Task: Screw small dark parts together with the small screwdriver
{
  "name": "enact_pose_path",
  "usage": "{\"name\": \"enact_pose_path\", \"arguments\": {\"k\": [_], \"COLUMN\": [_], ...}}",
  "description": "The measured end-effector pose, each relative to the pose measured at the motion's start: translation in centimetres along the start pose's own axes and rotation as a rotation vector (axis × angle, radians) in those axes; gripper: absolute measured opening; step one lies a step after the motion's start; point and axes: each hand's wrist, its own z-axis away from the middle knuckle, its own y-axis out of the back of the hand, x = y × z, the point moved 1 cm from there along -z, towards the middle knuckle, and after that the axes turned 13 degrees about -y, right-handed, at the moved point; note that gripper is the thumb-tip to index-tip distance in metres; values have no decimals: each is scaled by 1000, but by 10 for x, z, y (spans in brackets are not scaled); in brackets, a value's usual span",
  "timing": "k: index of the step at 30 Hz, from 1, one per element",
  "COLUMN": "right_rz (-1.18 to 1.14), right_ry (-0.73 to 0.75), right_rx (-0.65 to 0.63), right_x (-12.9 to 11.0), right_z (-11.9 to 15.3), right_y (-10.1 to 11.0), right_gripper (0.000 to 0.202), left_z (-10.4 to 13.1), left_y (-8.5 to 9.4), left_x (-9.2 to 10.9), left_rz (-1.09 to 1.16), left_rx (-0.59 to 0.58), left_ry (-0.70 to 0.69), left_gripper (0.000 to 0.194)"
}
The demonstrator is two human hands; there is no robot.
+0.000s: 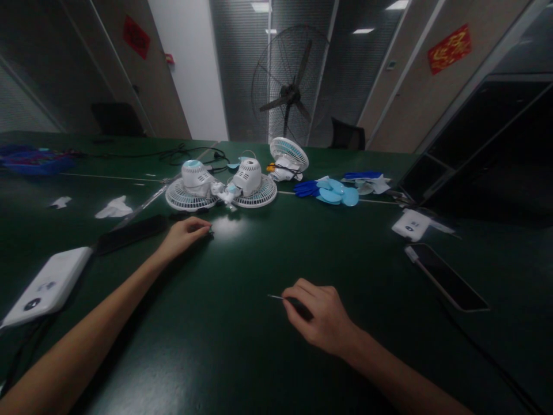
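Note:
My right hand [318, 314] is closed around a screwdriver [301, 308] with a dark handle, its thin metal shaft pointing left above the green table [242, 346]. Further forward on the left, my left hand [185, 235] pinches with its fingertips at the tabletop. A tiny dark piece shows at those fingertips, too small to name. Just beyond the left hand, two small white fans [192, 187] lie face down with their motor housings up. A third small fan [288, 157] sits behind them, tilted, with a dark cable around its base.
Light-blue fan blades [339, 193] lie beside blue gloves [306, 188]. A phone [447, 276] and a white power bank [410, 225] rest on the right. Another white device [47, 285] and a long black object [132, 233] are on the left. A blue tray [37, 161] stands far left.

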Motion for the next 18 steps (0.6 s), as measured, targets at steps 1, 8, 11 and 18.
{"name": "enact_pose_path", "arguments": {"k": [1,8,11,18], "right_rz": [4,15,20,40], "right_ry": [3,5,11,-23], "right_rx": [8,17,29,7], "right_x": [0,-1,0,0], "right_z": [0,0,0,-2], "right_y": [0,0,-1,-2], "right_gripper": [15,17,16,17], "left_z": [1,6,5,20], "left_y": [-1,-12,-18,-53], "left_x": [1,19,24,68], "left_rz": [-21,-207,-270,12], "left_rx": [4,71,61,-227], "left_ry": [-5,-124,-187,-276], "left_gripper": [54,51,52,50]}}
